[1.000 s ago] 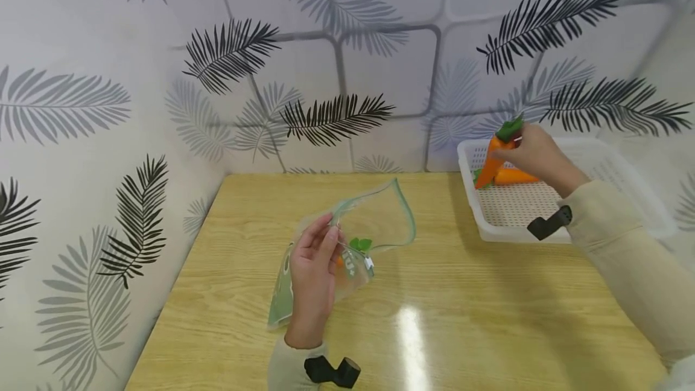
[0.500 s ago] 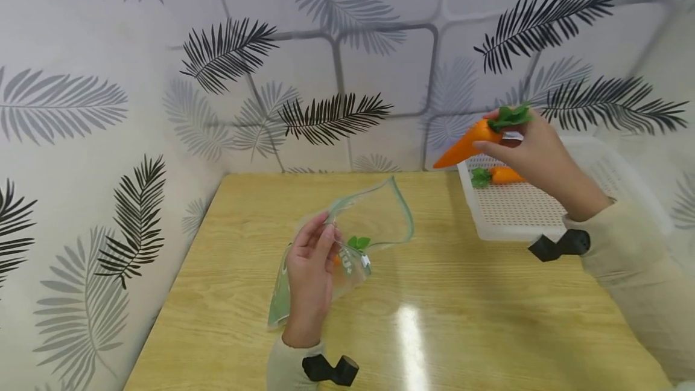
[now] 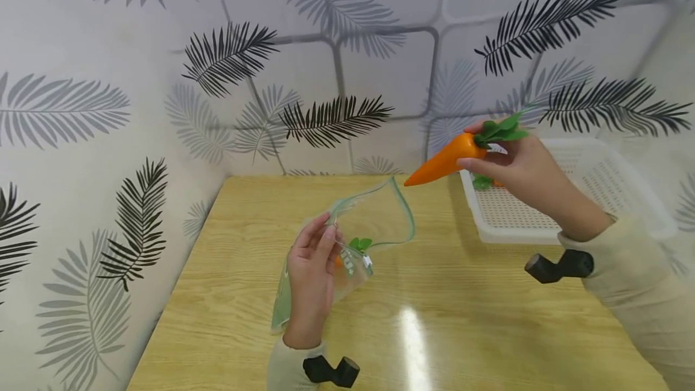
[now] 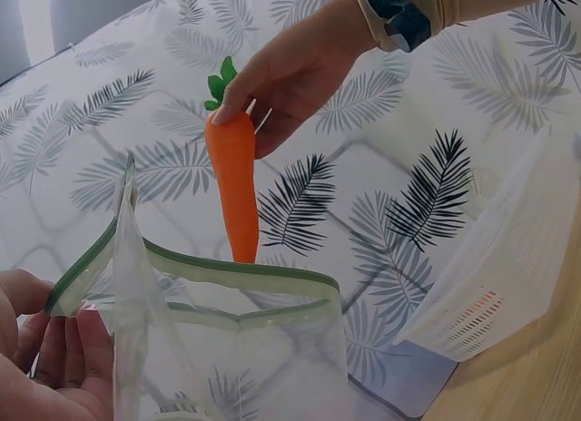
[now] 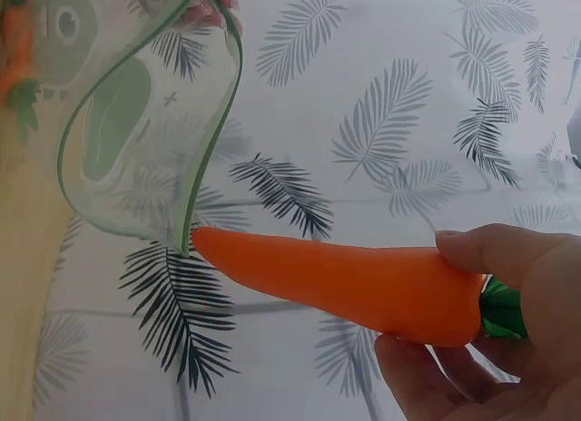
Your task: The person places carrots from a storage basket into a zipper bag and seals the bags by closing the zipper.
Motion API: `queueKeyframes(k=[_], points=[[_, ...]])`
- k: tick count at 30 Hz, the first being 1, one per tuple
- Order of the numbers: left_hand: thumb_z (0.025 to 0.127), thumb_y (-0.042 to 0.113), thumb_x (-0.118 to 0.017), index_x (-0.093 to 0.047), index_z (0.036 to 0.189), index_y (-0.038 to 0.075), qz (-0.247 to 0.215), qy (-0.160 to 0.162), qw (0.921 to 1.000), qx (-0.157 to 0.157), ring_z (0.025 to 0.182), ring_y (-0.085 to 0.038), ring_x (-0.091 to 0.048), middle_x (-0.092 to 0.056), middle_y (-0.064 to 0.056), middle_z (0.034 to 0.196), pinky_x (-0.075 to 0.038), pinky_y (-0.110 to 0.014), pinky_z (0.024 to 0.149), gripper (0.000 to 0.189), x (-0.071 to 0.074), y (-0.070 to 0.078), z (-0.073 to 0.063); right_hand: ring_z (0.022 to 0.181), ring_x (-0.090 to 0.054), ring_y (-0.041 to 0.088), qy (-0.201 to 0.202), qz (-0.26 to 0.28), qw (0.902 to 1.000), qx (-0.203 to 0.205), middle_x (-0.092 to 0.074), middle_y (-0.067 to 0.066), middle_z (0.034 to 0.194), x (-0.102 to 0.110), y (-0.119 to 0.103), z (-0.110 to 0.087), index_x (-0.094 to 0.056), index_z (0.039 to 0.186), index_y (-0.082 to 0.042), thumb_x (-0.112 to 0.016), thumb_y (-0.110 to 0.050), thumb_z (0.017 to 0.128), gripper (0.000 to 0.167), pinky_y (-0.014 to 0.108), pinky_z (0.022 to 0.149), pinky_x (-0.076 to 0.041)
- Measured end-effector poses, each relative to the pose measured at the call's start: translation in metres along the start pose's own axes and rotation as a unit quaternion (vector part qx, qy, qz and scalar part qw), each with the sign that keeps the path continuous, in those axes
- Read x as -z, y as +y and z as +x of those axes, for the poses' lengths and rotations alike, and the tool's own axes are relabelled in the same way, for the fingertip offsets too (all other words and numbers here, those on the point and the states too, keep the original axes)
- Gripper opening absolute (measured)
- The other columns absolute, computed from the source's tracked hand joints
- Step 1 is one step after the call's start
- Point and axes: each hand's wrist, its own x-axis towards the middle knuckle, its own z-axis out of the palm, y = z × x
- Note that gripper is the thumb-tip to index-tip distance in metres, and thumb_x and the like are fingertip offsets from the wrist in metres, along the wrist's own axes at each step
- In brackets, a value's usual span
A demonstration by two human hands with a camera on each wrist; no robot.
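In the head view my left hand point(image 3: 311, 279) pinches the rim of a clear zip bag point(image 3: 374, 219) with a green edge and a white slider. The bag's mouth gapes toward the right. Inside it, green leaves point(image 3: 360, 244) and a bit of orange show through the plastic. My right hand point(image 3: 523, 177) grips a carrot point(image 3: 442, 162) by its thick leafy end. The carrot's tip points left and down, close to the bag's rim. From the left wrist, the carrot point(image 4: 234, 181) appears upright just behind the open mouth.
A white perforated basket point(image 3: 502, 233) stands at the back right of the wooden table point(image 3: 456, 318). Another carrot lies in it, its leaves point(image 3: 481, 182) showing and the rest mostly behind my right hand. A leaf-patterned wall point(image 3: 385, 71) rises behind the table.
My right hand has lifted the carrot out of the basket and carried it left toward the bag, tilting it flatter. The left hand and bag have stayed nearly still.
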Motion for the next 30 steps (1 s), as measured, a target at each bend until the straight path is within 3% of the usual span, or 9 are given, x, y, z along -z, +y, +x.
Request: queueKeyframes(k=[11, 18, 30], points=[[0.091, 0.001, -0.058, -0.052, 0.12, -0.009, 0.008, -0.006, 0.9999, 0.001, 0.081, -0.016, -0.058, -0.058, -0.007, 0.093, -0.052, -0.022, 0.072, 0.032, -0.002, -0.001, 0.003, 0.105, -0.055, 0.017, -0.026, 0.031, 0.9991, 0.011, -0.051, 0.008, 0.118, -0.017, 0.004, 0.002, -0.052, 0.12, 0.001, -0.068, -0.005, 0.084, 0.04, 0.021, 0.086, -0.047], [0.09, 0.002, -0.059, -0.053, 0.12, -0.008, 0.007, -0.001, 0.9999, 0.008, 0.081, -0.016, -0.059, -0.058, -0.007, 0.093, -0.052, -0.022, 0.071, 0.032, -0.003, -0.002, 0.002, 0.108, -0.053, 0.012, -0.038, 0.007, 0.9992, 0.004, -0.051, 0.008, 0.119, -0.026, 0.015, 0.006, -0.051, 0.121, 0.001, -0.068, -0.009, 0.085, 0.041, 0.02, 0.089, -0.045], [0.09, 0.003, -0.06, -0.051, 0.12, -0.01, 0.009, -0.004, 0.9999, 0.01, 0.082, -0.017, -0.059, -0.058, -0.006, 0.092, -0.052, -0.022, 0.072, 0.035, -0.004, -0.001, 0.002, 0.102, -0.056, 0.019, -0.054, 0.051, 0.9972, 0.011, -0.053, 0.013, 0.115, -0.037, 0.027, 0.013, -0.052, 0.118, 0.004, -0.069, -0.006, 0.084, 0.04, 0.023, 0.085, -0.048]])
